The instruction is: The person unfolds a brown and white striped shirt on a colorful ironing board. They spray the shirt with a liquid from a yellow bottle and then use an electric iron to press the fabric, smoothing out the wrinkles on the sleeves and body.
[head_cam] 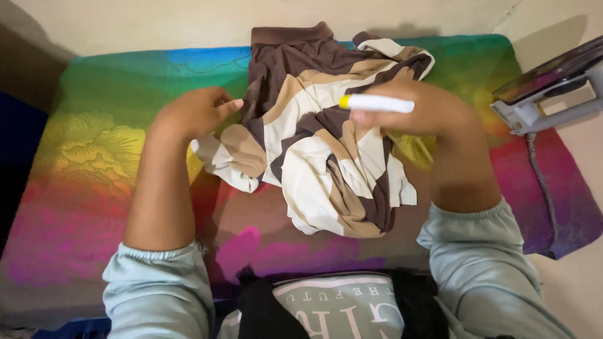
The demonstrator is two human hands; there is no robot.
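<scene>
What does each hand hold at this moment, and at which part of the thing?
The right hand holds a white marker with a yellow end by its right part. The left hand touches the left edge of the brown, tan and cream garment; a firm grip cannot be told.

Soft, even indoor light; faint shadows, slight motion blur, wide-angle stretch.

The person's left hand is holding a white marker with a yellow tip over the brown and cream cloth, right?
Not quite. The head view shows the right hand holding the white marker with the yellow tip over the brown and cream cloth. The left hand holds no marker; it rests at the cloth's edge.
</scene>
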